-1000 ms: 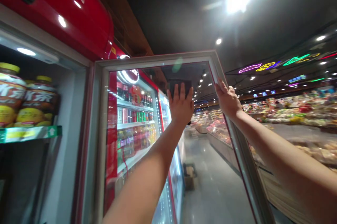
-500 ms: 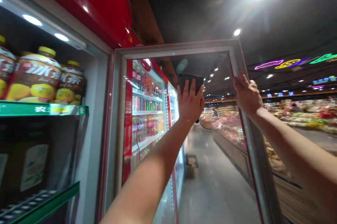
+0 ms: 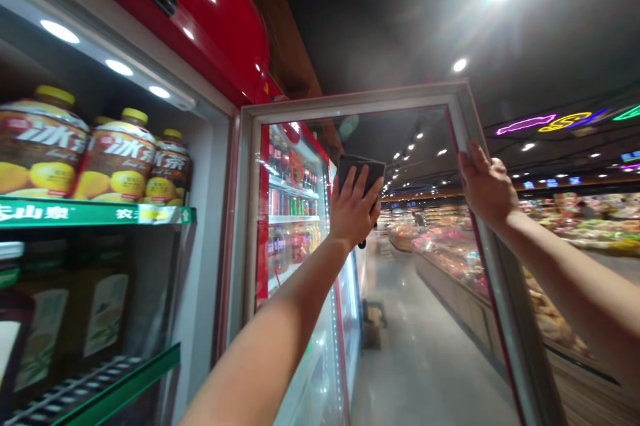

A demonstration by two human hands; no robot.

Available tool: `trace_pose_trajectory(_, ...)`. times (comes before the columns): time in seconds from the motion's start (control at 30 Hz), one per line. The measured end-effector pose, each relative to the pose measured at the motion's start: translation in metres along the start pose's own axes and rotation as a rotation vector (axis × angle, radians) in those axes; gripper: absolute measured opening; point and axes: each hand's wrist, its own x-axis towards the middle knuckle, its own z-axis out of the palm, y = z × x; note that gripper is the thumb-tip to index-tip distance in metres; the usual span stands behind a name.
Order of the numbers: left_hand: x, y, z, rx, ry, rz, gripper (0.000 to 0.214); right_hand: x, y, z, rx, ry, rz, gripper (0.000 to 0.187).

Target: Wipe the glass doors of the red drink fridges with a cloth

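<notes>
My left hand (image 3: 354, 207) lies with its fingers over a dark grey folded cloth (image 3: 373, 169), against the glass pane (image 3: 415, 146) of an open fridge door. Part of the cloth is hidden under the palm and fingers. My right hand (image 3: 487, 183) is closed around the outer edge of the door's grey frame (image 3: 493, 273), near the upper corner. The door stands swung out from a red drinks fridge (image 3: 220, 19).
Inside the fridge on the left, yellow-capped tea bottles (image 3: 123, 159) stand on a green-edged shelf (image 3: 90, 213). Larger dark bottles (image 3: 107, 306) sit below. Through the glass show another lit drinks fridge (image 3: 295, 206), an aisle floor (image 3: 415, 339) and produce stands (image 3: 450, 246).
My left hand and the cloth have moved slightly down and left across the glass. The view has shifted left, showing more of the fridge. My right hand keeps its hold on the frame.
</notes>
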Motion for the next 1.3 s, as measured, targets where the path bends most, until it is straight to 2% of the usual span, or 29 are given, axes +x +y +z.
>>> trace_pose_trajectory(0.07, 0.009, -0.011, -0.002, 0.008, 0.006, -0.017, 0.05, 0.0, -0.001, 0.0, -0.001, -0.008, 0.021, 0.056)
trace_pose_trajectory(0.13, 0.016, -0.024, -0.004, 0.039, 0.052, -0.14, 0.052, 0.0, -0.004, 0.001, -0.001, -0.024, 0.06, 0.058)
trace_pose_trajectory(0.23, 0.004, -0.032, -0.007, 0.093, 0.117, -0.29, 0.055, 0.001, -0.007, 0.001, -0.004, -0.061, 0.112, 0.057)
trace_pose_trajectory(0.3, -0.015, -0.026, -0.007, 0.103, 0.089, -0.229, 0.056, 0.0, -0.008, 0.0, -0.003, -0.064, 0.115, 0.055)
trace_pose_trajectory(0.37, -0.03, -0.018, -0.006, 0.092, 0.023, -0.102, 0.055, 0.0, -0.008, 0.0, 0.0, -0.046, 0.115, 0.054)
trace_pose_trajectory(0.47, -0.028, -0.022, -0.006, 0.075, -0.034, 0.013, 0.052, 0.0, -0.005, 0.005, -0.012, -0.001, 0.098, 0.053)
trace_pose_trajectory(0.53, -0.018, -0.038, -0.007, 0.089, -0.003, -0.039, 0.052, 0.0, -0.002, 0.012, -0.038, 0.043, 0.066, 0.053)
trace_pose_trajectory(0.6, -0.013, -0.055, -0.009, 0.12, 0.054, -0.164, 0.053, -0.001, 0.0, 0.019, -0.062, 0.077, 0.041, 0.053)
trace_pose_trajectory(0.7, -0.029, -0.061, -0.012, 0.154, 0.086, -0.26, 0.056, -0.002, 0.001, 0.027, -0.072, 0.093, 0.047, 0.053)
trace_pose_trajectory(0.83, -0.059, -0.043, -0.012, 0.14, 0.002, -0.07, 0.055, -0.002, 0.0, 0.029, -0.059, 0.097, 0.051, 0.056)
trace_pose_trajectory(0.93, -0.049, -0.048, -0.014, 0.115, -0.021, 0.039, 0.052, -0.002, 0.0, 0.028, -0.054, 0.121, 0.049, 0.055)
trace_pose_trajectory(1.0, -0.032, -0.064, -0.016, 0.12, 0.019, -0.026, 0.052, -0.001, 0.001, 0.029, -0.055, 0.148, 0.04, 0.053)
trace_pose_trajectory(1.07, -0.02, -0.08, -0.018, 0.137, 0.091, -0.185, 0.053, -0.001, 0.002, 0.03, -0.07, 0.174, 0.022, 0.051)
trace_pose_trajectory(1.13, -0.019, -0.084, -0.017, 0.15, 0.151, -0.313, 0.055, -0.002, 0.003, 0.03, -0.091, 0.205, 0.009, 0.05)
trace_pose_trajectory(1.17, -0.023, -0.081, -0.016, 0.151, 0.162, -0.327, 0.055, -0.002, 0.003, 0.03, -0.096, 0.228, 0.007, 0.05)
trace_pose_trajectory(1.23, -0.033, -0.068, -0.012, 0.143, 0.144, -0.25, 0.054, -0.001, 0.004, 0.028, -0.086, 0.295, -0.01, 0.049)
trace_pose_trajectory(1.3, -0.038, -0.053, -0.009, 0.122, 0.096, -0.097, 0.053, 0.001, 0.006, 0.024, -0.046, 0.357, -0.09, 0.048)
